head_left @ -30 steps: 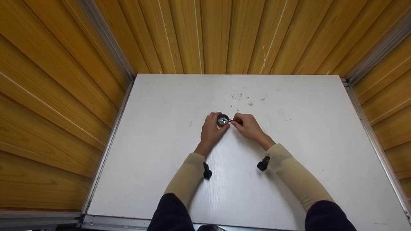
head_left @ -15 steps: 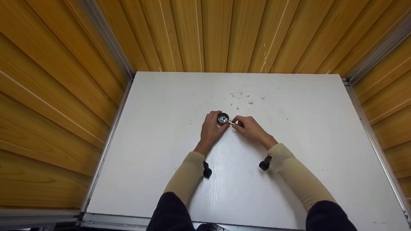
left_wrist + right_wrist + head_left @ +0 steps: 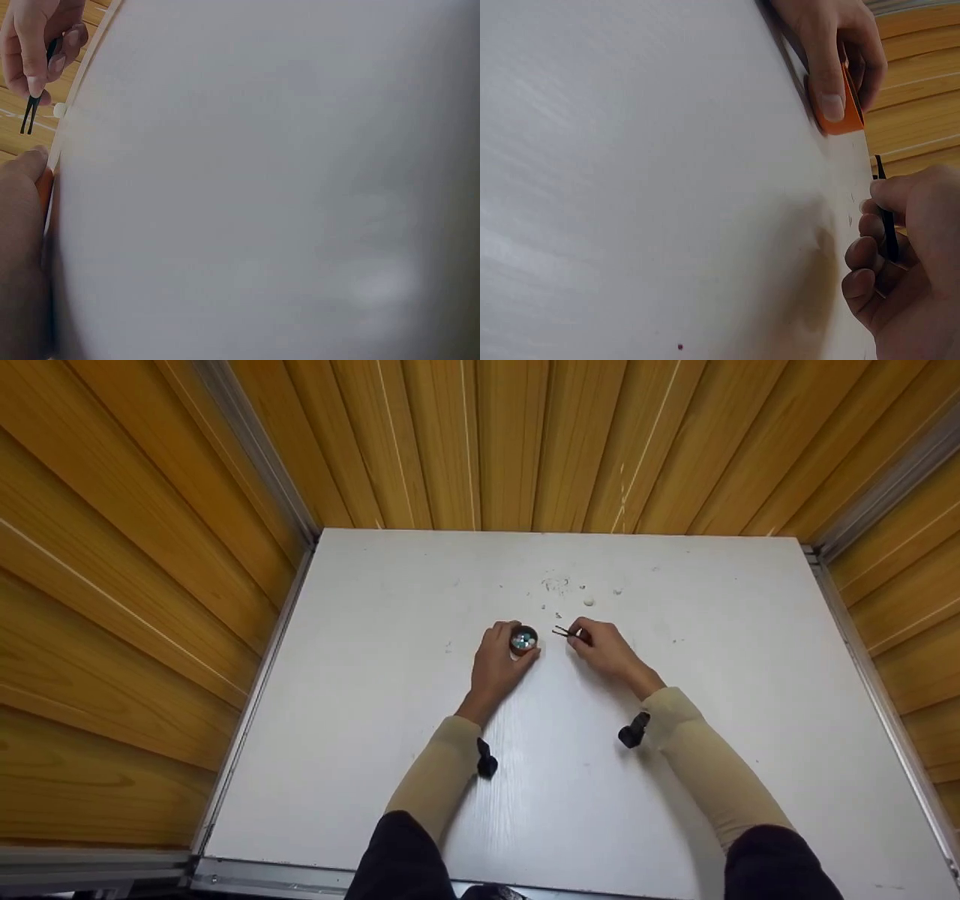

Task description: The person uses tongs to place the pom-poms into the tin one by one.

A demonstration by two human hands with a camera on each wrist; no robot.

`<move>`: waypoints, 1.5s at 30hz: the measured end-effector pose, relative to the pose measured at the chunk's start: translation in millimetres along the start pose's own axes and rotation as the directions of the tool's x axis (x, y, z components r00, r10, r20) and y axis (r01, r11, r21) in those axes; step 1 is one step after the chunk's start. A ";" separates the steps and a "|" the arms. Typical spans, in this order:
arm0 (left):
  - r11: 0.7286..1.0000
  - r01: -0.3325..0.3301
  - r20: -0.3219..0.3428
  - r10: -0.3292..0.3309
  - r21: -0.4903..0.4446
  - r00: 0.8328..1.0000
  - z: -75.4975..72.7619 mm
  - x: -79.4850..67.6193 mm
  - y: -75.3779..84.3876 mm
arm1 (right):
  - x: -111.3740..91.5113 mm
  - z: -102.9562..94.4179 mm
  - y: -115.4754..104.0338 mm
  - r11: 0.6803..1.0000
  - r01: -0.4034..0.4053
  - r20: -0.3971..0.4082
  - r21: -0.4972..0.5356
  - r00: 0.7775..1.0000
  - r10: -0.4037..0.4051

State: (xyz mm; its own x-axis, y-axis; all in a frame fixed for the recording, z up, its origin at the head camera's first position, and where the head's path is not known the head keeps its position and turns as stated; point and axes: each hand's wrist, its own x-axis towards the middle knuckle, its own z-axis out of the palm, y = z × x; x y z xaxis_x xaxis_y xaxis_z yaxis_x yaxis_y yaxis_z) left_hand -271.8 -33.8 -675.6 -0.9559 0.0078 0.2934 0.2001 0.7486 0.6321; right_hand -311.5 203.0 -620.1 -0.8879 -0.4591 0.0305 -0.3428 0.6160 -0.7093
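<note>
My left hand (image 3: 496, 660) curls around a small round orange cup (image 3: 849, 120) on the white table, thumb on its near side. Teal and white bits (image 3: 523, 640) show inside, seen from above. To the right of the cup, my right hand (image 3: 606, 646) pinches black tweezers (image 3: 889, 232) between thumb and fingers. The tweezers' two tips point left toward the cup, spread slightly apart, with nothing visible between them. In the left wrist view, a small round white piece (image 3: 60, 110) appears beside the tweezers.
Beyond the hands, small crumbs and dark scuffs (image 3: 556, 583) mark the white table (image 3: 375, 697). Yellow wood-look panels (image 3: 502, 442) rise at the back and both sides, with metal rails along the table's edges. A small black device (image 3: 634, 730) sits at each wrist.
My right hand has drawn the tweezers from the cup's opening away to the right and a little farther back, and their tips now stand apart. The left hand and cup stay in place.
</note>
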 end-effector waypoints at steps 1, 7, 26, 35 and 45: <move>1.000 0.002 0.000 -0.002 -0.002 1.000 0.1 0.0 0.0 | 0.6 -3.6 3.1 1.000 -0.017 -0.024 0.004 1.000 0.017; 1.000 -0.003 0.005 0.003 -0.003 1.000 1.7 -0.2 -1.0 | 2.1 -22.3 27.6 0.994 -0.110 -0.178 0.024 0.978 0.113; 1.000 -0.014 -0.023 0.014 0.002 1.000 -0.8 2.9 1.7 | -1.3 -19.8 52.7 0.977 -0.202 -0.345 0.076 0.914 0.215; 1.000 -0.016 -0.021 0.016 0.009 1.000 3.2 -1.9 0.0 | -8.1 -16.9 54.2 0.970 -0.219 -0.342 0.105 0.908 0.242; 1.000 -0.021 -0.015 0.021 -0.019 1.000 0.3 0.0 1.4 | -7.8 -19.2 54.9 0.972 -0.215 -0.341 0.099 0.910 0.236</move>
State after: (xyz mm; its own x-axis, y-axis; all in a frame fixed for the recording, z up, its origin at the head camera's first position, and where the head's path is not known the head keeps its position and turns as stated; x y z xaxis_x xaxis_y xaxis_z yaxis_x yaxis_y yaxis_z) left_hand -271.6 -32.5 -675.0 -0.9482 0.0136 0.3173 0.2246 0.7353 0.6394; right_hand -329.3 252.7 -645.8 -0.9935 -0.0538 0.1006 -0.1119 0.6339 -0.7653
